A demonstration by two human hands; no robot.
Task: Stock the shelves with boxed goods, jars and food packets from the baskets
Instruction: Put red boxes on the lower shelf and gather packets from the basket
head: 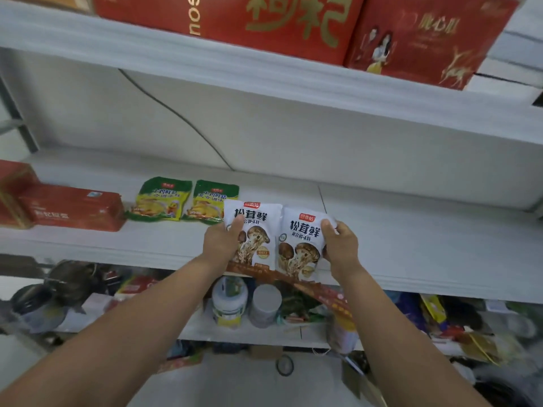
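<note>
Mushroom packets [302, 230] look white, dark-lettered, with brown mushrooms, perhaps reddish bases.

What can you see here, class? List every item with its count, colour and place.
mushroom packets: two, white, side by side at the middle shelf's front edge
green packets: two, green and yellow, middle shelf, left of the white ones
flat boxes: two, red, middle shelf, far left
gift boxes: two, red and gold, top shelf
jars: two, white-green and grey, lower shelf
shelves: three, white
left hand: holds left mushroom packet
right hand: holds right mushroom packet
</note>
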